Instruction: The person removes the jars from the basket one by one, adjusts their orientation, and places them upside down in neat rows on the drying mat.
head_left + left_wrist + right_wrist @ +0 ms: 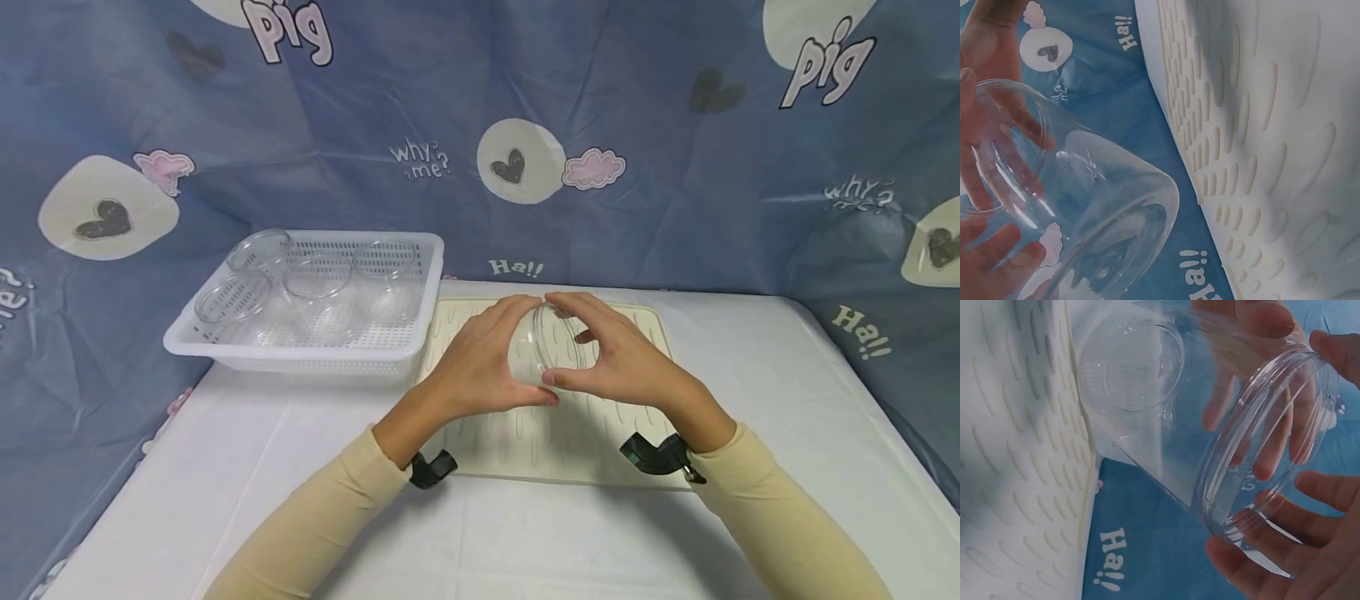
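A clear, see-through jar [523, 350] with a ringed mouth is held tilted on its side above a cream ridged mat [498, 446]. My left hand [480, 362] grips its body from the left, fingers over the top and thumb underneath. At the mouth end, my right hand [626, 354] curls its fingers and thumb round the rim. The right wrist view shows the ridged neck [1216, 469] and the right fingers [1300, 540] against its edge. In the left wrist view the rounded base [1160, 200] points toward the mat.
A white perforated basket [300, 360] stands at the back left, with several clear jars [317, 292] upright inside. It sits close to the mat's left edge. A white cloth [750, 358] covers the table, and a blue printed curtain [660, 225] hangs behind.
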Motion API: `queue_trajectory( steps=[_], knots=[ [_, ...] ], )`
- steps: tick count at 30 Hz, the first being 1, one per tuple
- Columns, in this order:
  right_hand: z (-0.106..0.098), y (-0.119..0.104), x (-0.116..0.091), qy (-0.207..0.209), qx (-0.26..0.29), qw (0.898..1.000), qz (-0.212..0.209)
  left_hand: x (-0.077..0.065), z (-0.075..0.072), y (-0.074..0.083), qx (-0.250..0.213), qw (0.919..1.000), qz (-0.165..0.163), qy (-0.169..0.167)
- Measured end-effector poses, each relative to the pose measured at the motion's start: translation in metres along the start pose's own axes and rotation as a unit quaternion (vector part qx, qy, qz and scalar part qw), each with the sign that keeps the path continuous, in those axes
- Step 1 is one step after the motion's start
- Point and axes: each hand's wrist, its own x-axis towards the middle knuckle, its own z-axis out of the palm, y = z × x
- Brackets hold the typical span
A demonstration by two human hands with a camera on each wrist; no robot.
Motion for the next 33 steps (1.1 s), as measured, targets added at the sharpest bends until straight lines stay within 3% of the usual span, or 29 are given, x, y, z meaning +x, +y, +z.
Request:
queue_trajectory(
  steps=[18, 24, 33],
  knots=[
    [0.001, -0.007, 0.002, -0.001, -0.010, 1.000, -0.015, -0.012, -0.006, -0.006, 0.019, 0.9998, -0.001, -0.007],
    [-0.001, -0.009, -0.001, 0.008, -0.011, 1.000, -0.027, -0.022, -0.010, -0.011, 0.030, 0.9995, -0.005, 0.004],
    [-0.006, -0.012, -0.009, 0.029, 0.005, 0.999, -0.035, -0.045, -0.018, -0.029, 0.009, 0.9994, -0.025, -0.020]
  ],
)
